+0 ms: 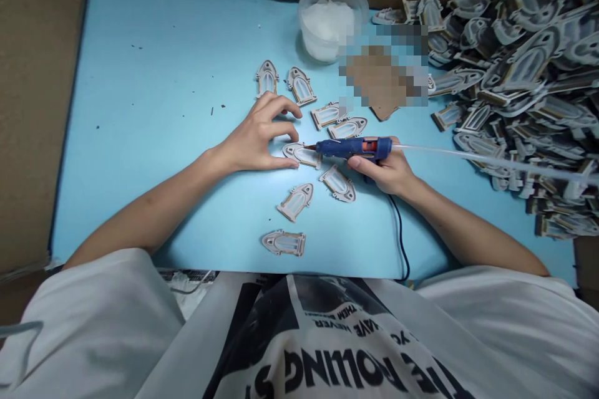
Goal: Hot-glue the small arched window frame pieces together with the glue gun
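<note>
My right hand (395, 169) is wrapped round a blue hot glue gun (344, 148), a clear glue stick (468, 156) running out of its back. The gun's nozzle points left, over a small arched window piece (301, 153) lying flat on the table. Thumb and index finger of my left hand (262, 134) sit at opposite edges of that piece, the other fingers curled above. Around it lie several similar pieces, among them one behind my left hand (267, 78), one below (296, 201) and one nearer me (284, 242).
A clear plastic tub (333, 19) with white contents stands at the back. Beside it lies a brown piece of cardboard (381, 84), partly blurred. A large heap of arched pieces (524, 68) fills the right side. The gun's black cord (401, 237) runs over the near edge. Cardboard walls (42, 75) border the blue table (140, 106).
</note>
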`<state>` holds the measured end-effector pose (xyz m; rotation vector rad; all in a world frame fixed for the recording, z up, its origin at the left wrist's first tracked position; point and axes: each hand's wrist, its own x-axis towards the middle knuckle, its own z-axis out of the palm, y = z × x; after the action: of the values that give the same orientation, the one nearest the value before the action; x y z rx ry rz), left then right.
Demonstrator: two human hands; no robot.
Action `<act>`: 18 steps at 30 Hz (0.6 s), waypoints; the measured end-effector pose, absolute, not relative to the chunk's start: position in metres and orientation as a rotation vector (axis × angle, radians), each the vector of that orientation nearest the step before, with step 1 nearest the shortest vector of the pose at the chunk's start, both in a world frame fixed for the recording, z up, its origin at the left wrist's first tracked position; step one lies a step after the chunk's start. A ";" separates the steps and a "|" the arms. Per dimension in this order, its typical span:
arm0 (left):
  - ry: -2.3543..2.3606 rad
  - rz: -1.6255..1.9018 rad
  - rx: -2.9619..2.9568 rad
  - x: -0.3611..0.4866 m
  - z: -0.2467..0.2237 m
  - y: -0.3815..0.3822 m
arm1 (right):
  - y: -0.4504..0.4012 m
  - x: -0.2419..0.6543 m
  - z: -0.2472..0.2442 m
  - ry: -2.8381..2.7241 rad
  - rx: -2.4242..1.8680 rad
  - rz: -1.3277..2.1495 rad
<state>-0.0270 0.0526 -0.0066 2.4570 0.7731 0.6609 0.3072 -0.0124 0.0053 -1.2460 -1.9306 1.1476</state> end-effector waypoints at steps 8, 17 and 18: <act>0.819 0.620 2.389 -0.023 -0.002 0.052 | -0.011 0.302 -0.001 -1.988 -1.295 1.181; 0.618 0.605 2.499 -0.025 -0.006 0.048 | -0.007 0.306 0.001 -1.500 -1.184 1.416; 0.589 0.567 2.536 -0.024 -0.006 0.047 | -0.005 0.307 0.001 -1.468 -1.182 1.423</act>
<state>-0.0244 0.0468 -0.0058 2.5357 0.5890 0.5671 0.3065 -0.0052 0.0009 -1.1817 -1.4684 1.4232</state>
